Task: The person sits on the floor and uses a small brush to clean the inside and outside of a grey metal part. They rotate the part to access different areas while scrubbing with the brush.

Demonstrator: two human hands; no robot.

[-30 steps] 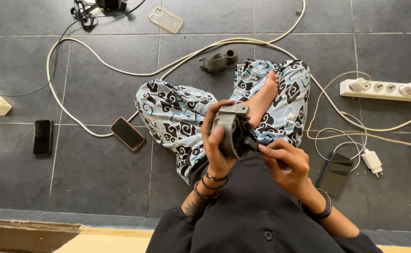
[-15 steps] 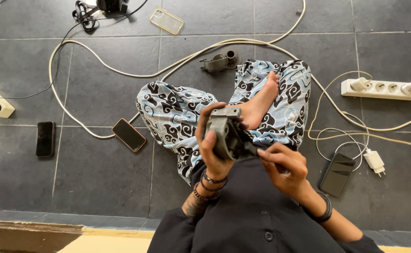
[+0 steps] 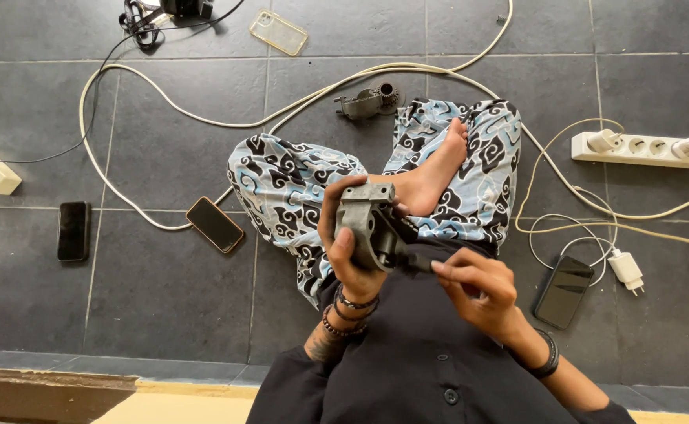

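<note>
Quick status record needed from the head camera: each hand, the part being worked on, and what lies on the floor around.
left hand: grips a grey metal part, held up over the lap
right hand: pinches a dark tool whose tip meets the part
posture: seated on dark floor tiles, legs crossed, one bare foot showing
floor left: two phones, clear phone case
floor ahead: second grey metal part, white cable
floor right: power strip, phone, white charger

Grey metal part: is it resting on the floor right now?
No, the grey metal part is held up off the tiles in the left hand, while the right hand works at its side.
</note>
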